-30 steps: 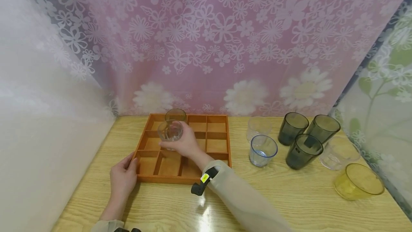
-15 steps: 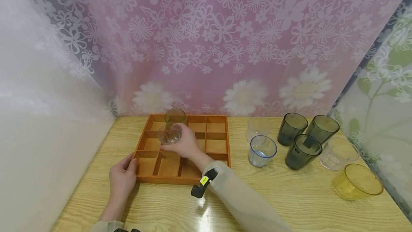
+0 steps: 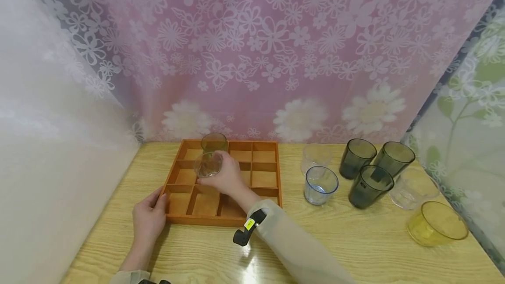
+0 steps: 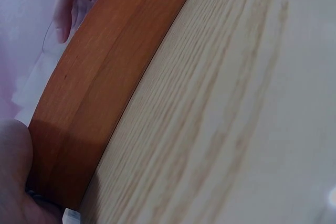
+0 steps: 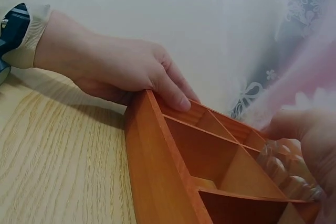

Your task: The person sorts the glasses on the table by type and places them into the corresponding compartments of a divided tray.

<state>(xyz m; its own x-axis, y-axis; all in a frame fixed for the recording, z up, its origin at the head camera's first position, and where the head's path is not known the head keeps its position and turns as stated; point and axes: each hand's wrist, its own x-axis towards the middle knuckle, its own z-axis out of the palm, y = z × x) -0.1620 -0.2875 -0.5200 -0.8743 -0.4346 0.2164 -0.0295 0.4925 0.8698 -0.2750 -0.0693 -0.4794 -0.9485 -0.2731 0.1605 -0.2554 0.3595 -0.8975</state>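
My right hand grips a clear drinking glass by its side, upright over the middle row of a wooden divided box. In the right wrist view the ribbed lower part of the glass sits down among the dividers; whether it touches the compartment floor I cannot tell. A greenish glass stands in the back row just behind, partly hidden. My left hand holds the box by its front left corner, thumb over the rim and fingers along the outer wall.
Right of the box, on the wood-grain table, stand a blue-rimmed glass, several dark grey tumblers, two clear glasses, one at the back, and a yellow glass. A pink flowered curtain hangs behind.
My right hand has lowered the clear glass slightly into the box. My left hand keeps its hold on the corner, and the other glasses stay where they were.
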